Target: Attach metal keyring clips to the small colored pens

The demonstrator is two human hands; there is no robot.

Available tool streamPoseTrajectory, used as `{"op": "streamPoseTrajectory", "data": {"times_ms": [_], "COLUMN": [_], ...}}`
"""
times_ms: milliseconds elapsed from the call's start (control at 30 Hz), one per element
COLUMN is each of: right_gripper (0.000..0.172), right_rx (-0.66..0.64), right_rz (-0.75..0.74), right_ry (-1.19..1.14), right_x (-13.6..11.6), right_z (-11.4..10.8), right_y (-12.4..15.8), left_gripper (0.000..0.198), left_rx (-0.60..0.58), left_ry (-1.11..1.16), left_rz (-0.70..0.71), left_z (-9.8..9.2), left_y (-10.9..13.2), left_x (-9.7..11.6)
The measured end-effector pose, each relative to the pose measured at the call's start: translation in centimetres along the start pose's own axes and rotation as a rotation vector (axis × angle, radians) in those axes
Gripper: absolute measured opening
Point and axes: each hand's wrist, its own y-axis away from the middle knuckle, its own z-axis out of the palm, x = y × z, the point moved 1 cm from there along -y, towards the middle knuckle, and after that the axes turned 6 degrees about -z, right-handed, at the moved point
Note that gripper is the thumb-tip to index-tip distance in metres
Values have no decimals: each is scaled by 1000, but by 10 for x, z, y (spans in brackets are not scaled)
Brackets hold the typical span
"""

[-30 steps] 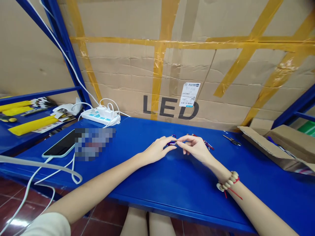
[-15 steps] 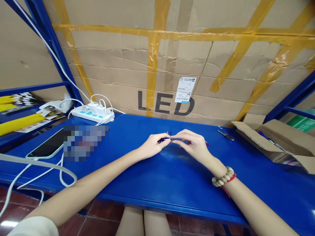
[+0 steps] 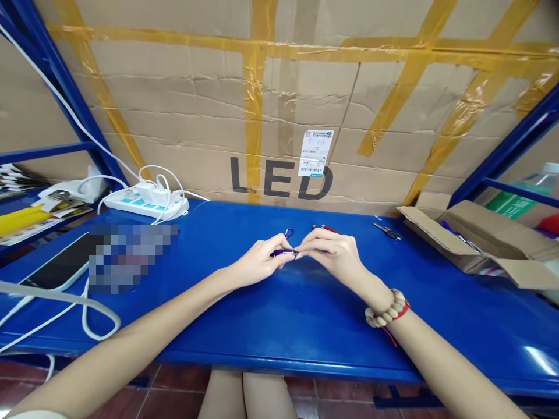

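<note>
My left hand (image 3: 261, 262) pinches a small purple keychain piece (image 3: 282, 252) with a little clip loop (image 3: 289, 233) rising from it. My right hand (image 3: 334, 254) meets it from the right, its fingertips closed on the same piece's end. Both hands hover just above the blue table (image 3: 271, 314) near its middle. A beaded bracelet with red cord (image 3: 386, 311) sits on my right wrist. Red items (image 3: 324, 228) lie on the table just behind my right hand.
A white power strip with chargers (image 3: 146, 202) stands at the back left. A phone (image 3: 55, 270) on a white cable lies at the left. Small scissors (image 3: 388, 231) and an open cardboard box (image 3: 469, 244) are at the right. A big taped carton marked LED (image 3: 279, 116) backs the table.
The view has shifted, so everything sits further left and lower. My hands stay joined on the small purple piece, with the fingers slightly reworked around it.
</note>
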Motion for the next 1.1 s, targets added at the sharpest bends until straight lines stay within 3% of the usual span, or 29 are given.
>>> {"op": "streamPoseTrajectory", "data": {"times_ms": [400,633,867,1000,1100], "right_gripper": [22,33,38,39,38], "right_rx": [-58,-62,-85,-81,-63], "right_rz": [335,627,895,899,785], "right_ry": [-265,-638,-758,-767,-610], "right_x": [1,1,-4,-1,4], "right_z": [10,24,28,29,25], "right_y": [2,5,5,3,2], "left_gripper": [11,13,19,24,23], "left_rx": [45,89,149,169,225], "left_ry": [-153,-390,-483,-498,-480], "left_rz": [103,175,220,253,244], "left_z": [6,6,0,-3,-3], "left_y": [3,5,4,2,-1], "left_x": [-8,-13,-6,-3,-5]}}
